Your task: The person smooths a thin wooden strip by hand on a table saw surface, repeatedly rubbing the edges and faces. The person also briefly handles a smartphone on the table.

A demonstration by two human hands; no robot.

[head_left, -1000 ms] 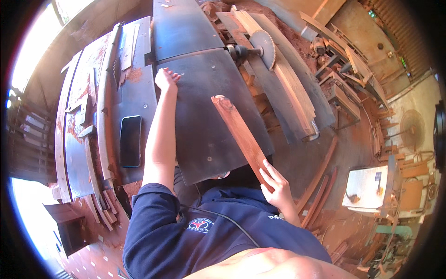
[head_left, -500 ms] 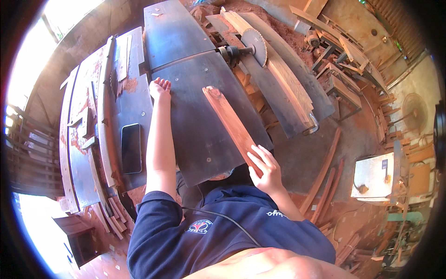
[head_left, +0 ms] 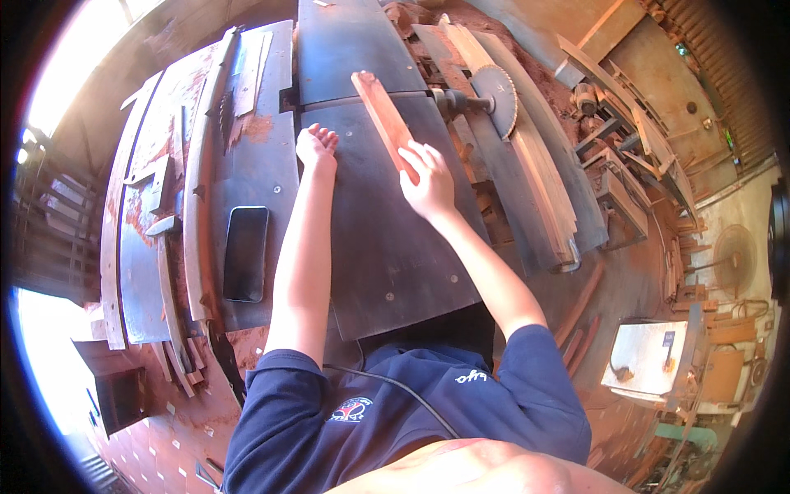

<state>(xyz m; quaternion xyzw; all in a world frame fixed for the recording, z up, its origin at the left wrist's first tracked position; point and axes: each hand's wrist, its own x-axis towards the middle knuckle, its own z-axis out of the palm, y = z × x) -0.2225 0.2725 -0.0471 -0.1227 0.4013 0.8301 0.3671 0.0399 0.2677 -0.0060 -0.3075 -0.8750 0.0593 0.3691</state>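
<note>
My right hand (head_left: pixel 428 179) grips the near end of a reddish-brown wooden strip (head_left: pixel 381 109), thumb along one side and fingers over the top. The strip lies on the dark metal machine table (head_left: pixel 395 239), its far end across the seam between the table's two plates. At the table's left edge is my left hand (head_left: pixel 318 145), its fingers curled in with nothing visible in them. It is apart from the strip.
A toothed circular saw blade (head_left: pixel 495 100) stands on a shaft right of the table, beside long boards (head_left: pixel 527 169). To the left lie a black phone (head_left: pixel 246 253), a hammer (head_left: pixel 169 276) and a long curved wooden piece (head_left: pixel 197 189). A white-topped box (head_left: pixel 646 358) stands at the right.
My right hand has pushed the wooden strip forward along the table, away from my body. My left hand stays curled near the table's left edge. The whole view has shifted.
</note>
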